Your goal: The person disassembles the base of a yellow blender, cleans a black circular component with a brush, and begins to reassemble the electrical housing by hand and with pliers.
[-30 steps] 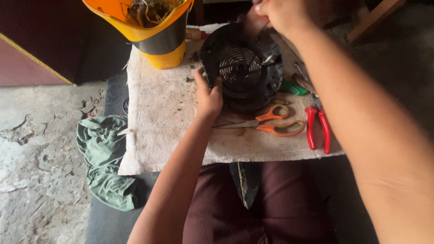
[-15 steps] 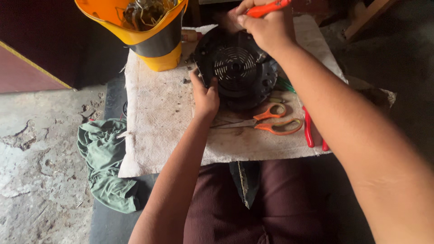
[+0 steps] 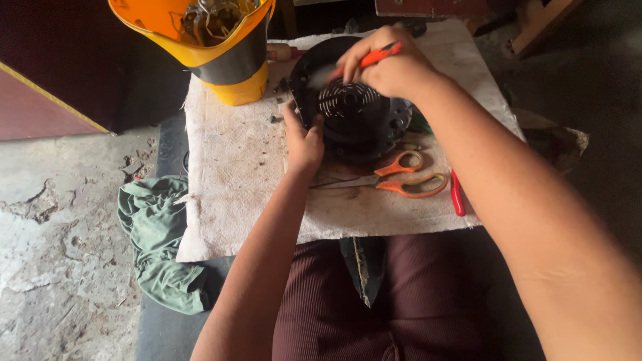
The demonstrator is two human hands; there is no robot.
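A round black motor housing (image 3: 361,124) with a vented grille stands tilted on a dirty white cloth (image 3: 247,167). My left hand (image 3: 304,140) grips its left rim. My right hand (image 3: 394,67) is above the housing and holds an orange-handled brush (image 3: 374,57) whose pale bristles blur against the top of the grille.
Orange-handled scissors (image 3: 401,177) lie on the cloth just in front of the housing, red-handled pliers (image 3: 457,194) to their right. A yellow and black casing (image 3: 214,47) with wire inside stands at the back left. A green rag (image 3: 157,241) lies on the concrete floor at left.
My right hand has come down from the far edge onto the housing's top with the brush. The housing now stands more upright. The left hand keeps its grip on the rim.
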